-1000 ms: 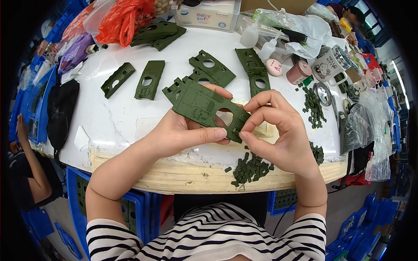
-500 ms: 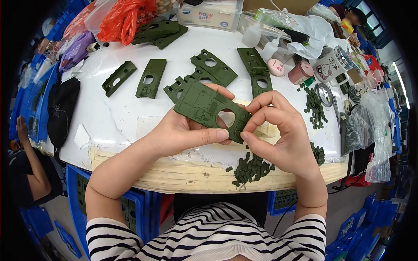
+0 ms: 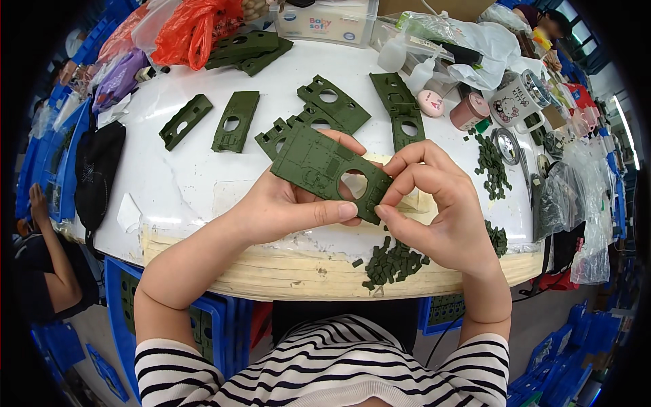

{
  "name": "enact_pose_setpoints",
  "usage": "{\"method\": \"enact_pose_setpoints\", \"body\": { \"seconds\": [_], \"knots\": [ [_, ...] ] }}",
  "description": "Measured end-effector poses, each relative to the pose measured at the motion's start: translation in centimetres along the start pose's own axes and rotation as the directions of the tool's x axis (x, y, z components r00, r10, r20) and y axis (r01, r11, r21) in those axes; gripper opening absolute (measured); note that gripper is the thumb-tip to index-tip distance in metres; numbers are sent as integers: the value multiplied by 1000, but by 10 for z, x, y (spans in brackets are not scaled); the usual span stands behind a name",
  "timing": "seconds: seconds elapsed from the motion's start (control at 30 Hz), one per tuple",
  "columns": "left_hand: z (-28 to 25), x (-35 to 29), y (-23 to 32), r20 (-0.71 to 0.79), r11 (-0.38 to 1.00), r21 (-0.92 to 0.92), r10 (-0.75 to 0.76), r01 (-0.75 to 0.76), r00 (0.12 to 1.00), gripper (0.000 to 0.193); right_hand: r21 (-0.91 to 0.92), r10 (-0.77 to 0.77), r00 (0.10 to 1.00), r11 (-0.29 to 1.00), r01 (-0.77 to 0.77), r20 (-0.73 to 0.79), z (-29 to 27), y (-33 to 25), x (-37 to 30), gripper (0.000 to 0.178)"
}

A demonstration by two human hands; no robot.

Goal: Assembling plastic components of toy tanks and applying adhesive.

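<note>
A dark green plastic model hull plate with a large round hole is held tilted above the table. My left hand grips it from below and along its near edge, the thumb lying beside the hole. At the plate's right end, my right hand pinches with thumb and fingertips against the edge. Whether a small part sits between those fingertips is hidden. Under the right hand, a pile of small green plastic pieces lies at the table's front edge. More hull plates rest beyond my hands.
Two single green plates lie to the left, and another right of centre. Small green pieces are heaped near a white mug. Red plastic bags and a clear box stand at the back. A co-worker's arm shows far left.
Almost nothing differs. Both hands keep their hold on the plate, and the view has shifted very slightly.
</note>
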State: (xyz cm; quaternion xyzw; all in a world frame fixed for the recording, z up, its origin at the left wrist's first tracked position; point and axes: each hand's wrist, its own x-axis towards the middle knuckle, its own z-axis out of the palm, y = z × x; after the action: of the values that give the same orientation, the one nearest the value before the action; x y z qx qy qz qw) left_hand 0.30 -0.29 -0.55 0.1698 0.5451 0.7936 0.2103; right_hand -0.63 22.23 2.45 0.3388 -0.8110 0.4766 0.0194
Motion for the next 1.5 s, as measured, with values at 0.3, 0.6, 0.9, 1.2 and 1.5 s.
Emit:
{"method": "enact_pose_setpoints", "body": {
  "seconds": [0.3, 0.6, 0.9, 1.2, 1.5],
  "knots": [
    [-1, 0, -1, 9, 1000, 1, -1, 1, 1000, 54, 6, -4, 1000, 1000, 3, 9, -1, 1, -1, 13],
    [-4, 3, 0, 5, 995, -37, 92, -92, 996, 59, -339, -251, 964, 917, 209, -83, -1, -14, -1, 32],
    [-5, 1, -7, -12, 986, -34, 166, -166, 986, 59, -550, -420, 900, 782, 293, -118, 10, -11, -4, 30],
    [-3, 1, -6, -12, 979, -32, 202, -202, 979, 61, -614, -443, 888, 737, 282, -124, 14, -12, -6, 30],
    [-6, 1, -6, 25, 972, 44, 230, -231, 973, 61, -588, -439, 887, 759, 281, -143, 16, -10, -7, 28]
  ]
}}
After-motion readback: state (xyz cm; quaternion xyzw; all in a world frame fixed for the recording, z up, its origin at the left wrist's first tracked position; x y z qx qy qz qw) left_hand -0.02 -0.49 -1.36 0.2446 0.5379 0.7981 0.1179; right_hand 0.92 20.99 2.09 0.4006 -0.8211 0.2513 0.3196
